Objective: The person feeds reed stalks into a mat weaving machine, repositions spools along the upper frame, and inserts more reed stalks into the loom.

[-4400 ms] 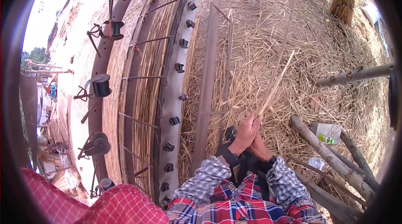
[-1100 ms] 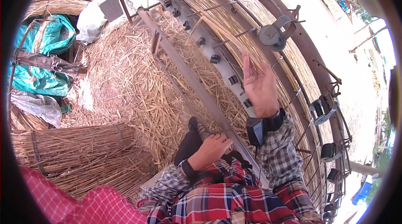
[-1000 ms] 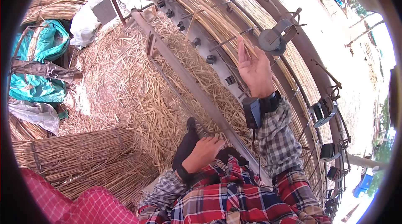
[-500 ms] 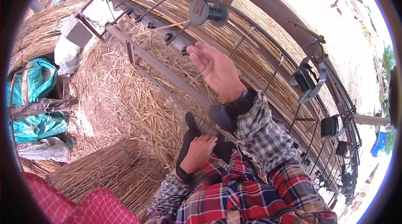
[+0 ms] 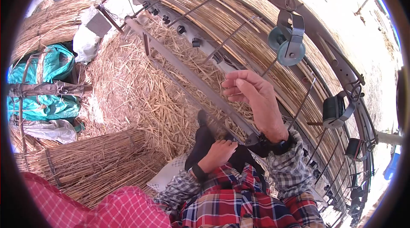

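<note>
My right hand (image 5: 256, 98) is raised above the near edge of a long metal frame (image 5: 205, 49), its fingers loosely bent and apart with nothing visible in them. Low over my dark trousers, my left hand (image 5: 220, 154) rests palm down with fingers slightly bent, near the lower end of a metal bar (image 5: 183, 70). Long reeds (image 5: 252, 53) lie along the frame between its thin cross rods. Wire spools stand along the far side, one teal spool (image 5: 291, 53) beyond my right hand. Small black spools (image 5: 196, 42) line the near side.
Loose straw (image 5: 128, 74) covers the ground. At the lower left lies a tied reed bundle (image 5: 94, 159). Teal sheeting (image 5: 47, 106), a white sack (image 5: 85, 44) and a grey block (image 5: 98, 23) are farther left. Pink checked cloth (image 5: 128, 206) fills the bottom left.
Stalks between both hands in the oldest frame are no longer held. The view has swung toward the frame's other end. Since half a second ago, my right hand's fingers have bent more.
</note>
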`<move>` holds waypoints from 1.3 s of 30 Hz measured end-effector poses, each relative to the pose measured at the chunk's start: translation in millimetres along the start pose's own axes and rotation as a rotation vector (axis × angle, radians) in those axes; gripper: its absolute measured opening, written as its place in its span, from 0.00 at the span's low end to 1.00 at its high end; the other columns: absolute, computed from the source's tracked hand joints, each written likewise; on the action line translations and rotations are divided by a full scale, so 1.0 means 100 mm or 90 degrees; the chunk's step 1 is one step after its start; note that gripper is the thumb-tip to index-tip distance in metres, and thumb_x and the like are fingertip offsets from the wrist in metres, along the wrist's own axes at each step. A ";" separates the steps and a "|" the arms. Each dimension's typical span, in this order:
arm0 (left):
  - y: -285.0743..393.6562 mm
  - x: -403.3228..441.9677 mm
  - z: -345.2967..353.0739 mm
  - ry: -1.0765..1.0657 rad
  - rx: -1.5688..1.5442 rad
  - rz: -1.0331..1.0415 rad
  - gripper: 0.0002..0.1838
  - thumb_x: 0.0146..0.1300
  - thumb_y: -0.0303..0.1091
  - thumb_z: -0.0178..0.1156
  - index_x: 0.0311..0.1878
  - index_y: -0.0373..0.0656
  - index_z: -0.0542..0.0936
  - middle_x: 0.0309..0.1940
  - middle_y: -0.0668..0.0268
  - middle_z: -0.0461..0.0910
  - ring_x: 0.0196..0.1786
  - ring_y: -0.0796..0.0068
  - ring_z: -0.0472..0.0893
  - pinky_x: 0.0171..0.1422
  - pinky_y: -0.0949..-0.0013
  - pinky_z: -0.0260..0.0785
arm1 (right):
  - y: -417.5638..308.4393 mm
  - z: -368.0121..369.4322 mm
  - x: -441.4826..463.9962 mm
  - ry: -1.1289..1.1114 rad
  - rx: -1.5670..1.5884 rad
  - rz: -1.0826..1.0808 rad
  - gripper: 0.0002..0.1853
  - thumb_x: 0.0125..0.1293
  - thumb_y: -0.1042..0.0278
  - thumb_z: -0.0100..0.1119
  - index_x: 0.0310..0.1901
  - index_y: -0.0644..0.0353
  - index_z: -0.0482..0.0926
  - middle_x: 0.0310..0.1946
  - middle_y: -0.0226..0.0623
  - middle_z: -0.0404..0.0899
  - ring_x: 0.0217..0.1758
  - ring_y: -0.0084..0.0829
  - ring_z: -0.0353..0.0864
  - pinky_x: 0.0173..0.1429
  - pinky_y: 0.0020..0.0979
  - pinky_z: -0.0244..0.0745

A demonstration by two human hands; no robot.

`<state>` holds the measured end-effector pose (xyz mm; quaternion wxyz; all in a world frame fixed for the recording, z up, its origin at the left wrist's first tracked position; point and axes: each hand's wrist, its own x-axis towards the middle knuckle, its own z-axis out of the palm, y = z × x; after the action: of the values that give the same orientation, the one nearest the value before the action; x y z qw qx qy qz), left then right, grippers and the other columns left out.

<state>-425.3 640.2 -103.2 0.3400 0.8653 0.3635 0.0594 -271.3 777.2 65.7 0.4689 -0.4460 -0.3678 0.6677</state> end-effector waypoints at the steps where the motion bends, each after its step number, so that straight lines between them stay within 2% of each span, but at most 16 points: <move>1: 0.02 -0.04 0.04 -0.015 0.010 -0.016 0.11 0.60 0.35 0.59 0.46 0.45 0.77 0.34 0.64 0.77 0.41 0.63 0.79 0.44 0.62 0.69 | 0.04 0.00 -0.11 -0.006 0.004 -0.002 0.14 0.72 0.69 0.45 0.51 0.66 0.75 0.43 0.35 0.79 0.43 0.23 0.78 0.51 0.26 0.74; 6: -0.10 -0.28 0.34 -0.045 0.051 -0.041 0.09 0.60 0.36 0.59 0.42 0.45 0.76 0.32 0.64 0.77 0.39 0.62 0.79 0.42 0.58 0.70 | 0.44 0.07 -0.59 -0.074 -0.066 0.086 0.14 0.73 0.67 0.46 0.52 0.66 0.75 0.42 0.34 0.80 0.44 0.22 0.78 0.50 0.25 0.74; 8: -0.32 -0.33 0.72 0.031 -0.040 -0.023 0.10 0.59 0.36 0.59 0.43 0.45 0.76 0.37 0.63 0.77 0.40 0.62 0.79 0.41 0.57 0.71 | 0.64 0.06 -0.74 -0.073 -0.099 0.118 0.14 0.73 0.68 0.46 0.52 0.66 0.75 0.42 0.35 0.80 0.44 0.23 0.79 0.50 0.26 0.75; 12: -0.42 -0.36 0.94 0.034 -0.230 -0.004 0.11 0.61 0.37 0.58 0.45 0.44 0.76 0.46 0.62 0.76 0.43 0.60 0.79 0.43 0.56 0.71 | 1.14 -0.05 -1.11 -0.030 -0.216 0.142 0.14 0.72 0.68 0.50 0.52 0.66 0.75 0.43 0.38 0.81 0.45 0.28 0.81 0.50 0.29 0.75; 13: -0.46 -0.38 1.00 -0.059 -0.191 -0.018 0.11 0.61 0.37 0.57 0.45 0.44 0.76 0.44 0.62 0.76 0.43 0.60 0.79 0.44 0.57 0.71 | 1.25 -0.08 -1.22 -0.014 -0.274 0.131 0.14 0.71 0.67 0.51 0.52 0.67 0.75 0.43 0.40 0.81 0.45 0.31 0.82 0.50 0.30 0.75; 17: -0.37 -0.45 0.98 -0.158 0.016 0.076 0.10 0.62 0.36 0.57 0.45 0.46 0.76 0.36 0.62 0.78 0.42 0.61 0.80 0.44 0.58 0.71 | 1.66 -0.23 -1.63 0.068 -0.407 0.125 0.14 0.69 0.68 0.52 0.51 0.66 0.76 0.43 0.46 0.80 0.44 0.38 0.83 0.48 0.32 0.77; 20: -0.36 -0.66 1.13 -0.207 -0.037 0.099 0.11 0.62 0.37 0.58 0.46 0.46 0.76 0.33 0.62 0.78 0.40 0.62 0.80 0.43 0.58 0.71 | 2.20 -0.36 -1.99 0.114 -0.477 0.135 0.13 0.68 0.69 0.52 0.50 0.65 0.76 0.42 0.45 0.80 0.46 0.39 0.82 0.49 0.33 0.76; 21: -0.37 -0.77 1.20 -0.235 -0.093 0.104 0.13 0.63 0.39 0.57 0.47 0.45 0.76 0.35 0.60 0.79 0.39 0.59 0.80 0.43 0.57 0.71 | 2.35 -0.35 -2.10 0.128 -0.508 0.101 0.13 0.66 0.66 0.53 0.50 0.59 0.76 0.40 0.43 0.79 0.43 0.44 0.81 0.47 0.39 0.75; 22: -0.38 -0.91 1.30 -0.267 -0.105 0.139 0.13 0.63 0.39 0.57 0.47 0.45 0.76 0.35 0.60 0.79 0.39 0.59 0.80 0.43 0.57 0.71 | 2.44 -0.32 -2.23 0.173 -0.504 0.124 0.13 0.66 0.66 0.53 0.50 0.59 0.76 0.40 0.43 0.79 0.43 0.44 0.81 0.47 0.39 0.75; 24: -0.46 -1.11 1.50 -0.319 -0.172 0.147 0.13 0.65 0.41 0.56 0.48 0.45 0.76 0.38 0.58 0.80 0.41 0.55 0.80 0.44 0.55 0.72 | 2.62 -0.21 -2.45 0.105 -0.615 0.129 0.16 0.68 0.62 0.52 0.52 0.62 0.75 0.45 0.45 0.78 0.50 0.46 0.78 0.54 0.41 0.74; 25: -0.48 -1.22 1.61 -0.321 -0.179 0.158 0.13 0.66 0.43 0.55 0.46 0.45 0.77 0.40 0.56 0.80 0.42 0.53 0.80 0.45 0.54 0.72 | 2.81 -0.13 -2.60 0.146 -0.609 0.144 0.16 0.68 0.62 0.52 0.52 0.62 0.75 0.45 0.45 0.78 0.50 0.46 0.78 0.54 0.41 0.74; 27: -0.45 -1.31 1.65 -0.357 -0.120 0.174 0.13 0.65 0.42 0.55 0.45 0.44 0.77 0.39 0.55 0.80 0.42 0.53 0.80 0.45 0.54 0.72 | 3.19 -0.02 -2.79 0.134 -0.633 0.023 0.17 0.68 0.60 0.52 0.53 0.61 0.74 0.45 0.46 0.76 0.50 0.49 0.77 0.54 0.45 0.73; 28: -0.44 -1.35 1.63 -0.368 -0.060 0.156 0.13 0.64 0.41 0.55 0.43 0.43 0.78 0.39 0.54 0.80 0.42 0.53 0.80 0.45 0.53 0.72 | 3.28 0.06 -2.88 0.162 -0.633 0.026 0.17 0.68 0.60 0.52 0.53 0.61 0.74 0.45 0.46 0.76 0.50 0.49 0.77 0.54 0.45 0.73; 30: -0.49 -1.43 1.58 -0.338 -0.056 0.184 0.12 0.63 0.40 0.56 0.42 0.42 0.78 0.38 0.54 0.79 0.42 0.53 0.80 0.45 0.53 0.72 | 3.43 0.27 -3.04 0.098 -0.662 0.033 0.16 0.65 0.62 0.53 0.50 0.62 0.73 0.44 0.48 0.75 0.50 0.51 0.77 0.52 0.46 0.74; 34: -0.52 -1.56 1.52 -0.263 -0.067 0.232 0.11 0.58 0.36 0.58 0.40 0.40 0.78 0.37 0.54 0.78 0.42 0.51 0.79 0.44 0.53 0.72 | 3.58 0.54 -3.19 0.166 -0.717 -0.010 0.15 0.64 0.65 0.55 0.49 0.63 0.71 0.41 0.49 0.74 0.43 0.50 0.80 0.45 0.45 0.77; 39: -0.51 -1.57 1.42 -0.293 0.049 0.253 0.12 0.57 0.33 0.58 0.42 0.38 0.77 0.37 0.52 0.78 0.43 0.50 0.78 0.45 0.54 0.72 | 3.69 0.72 -3.27 0.246 -0.779 -0.063 0.17 0.58 0.69 0.58 0.48 0.64 0.71 0.39 0.47 0.75 0.39 0.48 0.81 0.42 0.44 0.77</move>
<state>-519.6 483.5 -220.7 0.3624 0.9223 0.1027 -0.0870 -396.0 353.4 -163.8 0.2181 -0.7275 -0.6113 0.2226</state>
